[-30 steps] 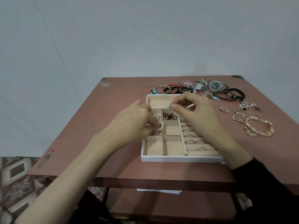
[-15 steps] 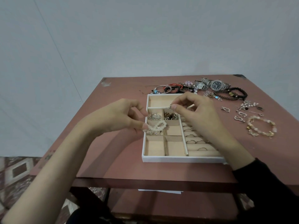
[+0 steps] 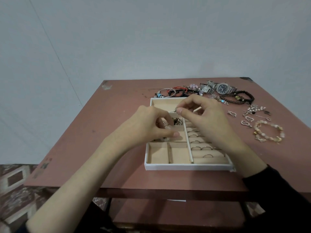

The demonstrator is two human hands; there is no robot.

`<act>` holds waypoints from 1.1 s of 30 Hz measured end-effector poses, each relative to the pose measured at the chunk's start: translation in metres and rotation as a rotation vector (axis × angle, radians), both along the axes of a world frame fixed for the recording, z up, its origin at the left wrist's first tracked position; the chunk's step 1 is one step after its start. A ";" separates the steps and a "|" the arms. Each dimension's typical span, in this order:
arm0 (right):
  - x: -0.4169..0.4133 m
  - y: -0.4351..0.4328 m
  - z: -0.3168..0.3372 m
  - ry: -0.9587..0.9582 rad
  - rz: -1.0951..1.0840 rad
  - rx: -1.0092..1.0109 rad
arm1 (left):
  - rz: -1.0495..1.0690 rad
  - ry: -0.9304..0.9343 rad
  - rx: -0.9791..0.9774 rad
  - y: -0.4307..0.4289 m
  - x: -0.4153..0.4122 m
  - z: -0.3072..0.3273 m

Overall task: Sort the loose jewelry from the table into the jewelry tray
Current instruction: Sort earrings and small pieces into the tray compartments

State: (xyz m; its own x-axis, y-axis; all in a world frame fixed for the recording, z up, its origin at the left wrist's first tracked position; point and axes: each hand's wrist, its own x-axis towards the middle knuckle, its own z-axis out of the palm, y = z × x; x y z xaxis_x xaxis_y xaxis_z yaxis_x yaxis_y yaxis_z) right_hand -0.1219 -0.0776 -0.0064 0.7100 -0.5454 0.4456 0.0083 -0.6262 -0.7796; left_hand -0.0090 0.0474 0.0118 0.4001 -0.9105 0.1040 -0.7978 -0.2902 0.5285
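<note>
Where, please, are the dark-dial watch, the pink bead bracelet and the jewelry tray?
dark-dial watch (image 3: 223,88), head view, on its dial.
pink bead bracelet (image 3: 257,130), head view, on its left-side beads.
jewelry tray (image 3: 185,166), head view, on its near white wall.

White tray (image 3: 185,166), beige lining; reddish-brown table (image 3: 117,106).

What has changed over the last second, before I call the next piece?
The left hand drew the white bead bracelet out to the left edge of the jewelry tray, then carried it right again, back over the middle-left compartments, fingers curled round it. The right hand stayed above the tray, pinching a small metal piece. The loose jewelry on the table is unmoved.
</note>
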 end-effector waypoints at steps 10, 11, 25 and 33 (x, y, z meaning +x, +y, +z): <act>-0.002 -0.008 0.009 0.227 0.084 -0.115 | -0.011 -0.147 0.099 0.005 0.004 0.005; -0.002 -0.008 0.009 0.262 0.091 -0.150 | -0.008 -0.162 0.106 0.005 0.004 0.004; 0.008 0.004 0.007 0.529 0.079 -0.464 | -0.074 -0.018 0.093 0.020 0.011 0.004; 0.004 0.001 0.005 0.485 0.076 -0.455 | -0.100 -0.060 0.100 0.015 0.012 0.000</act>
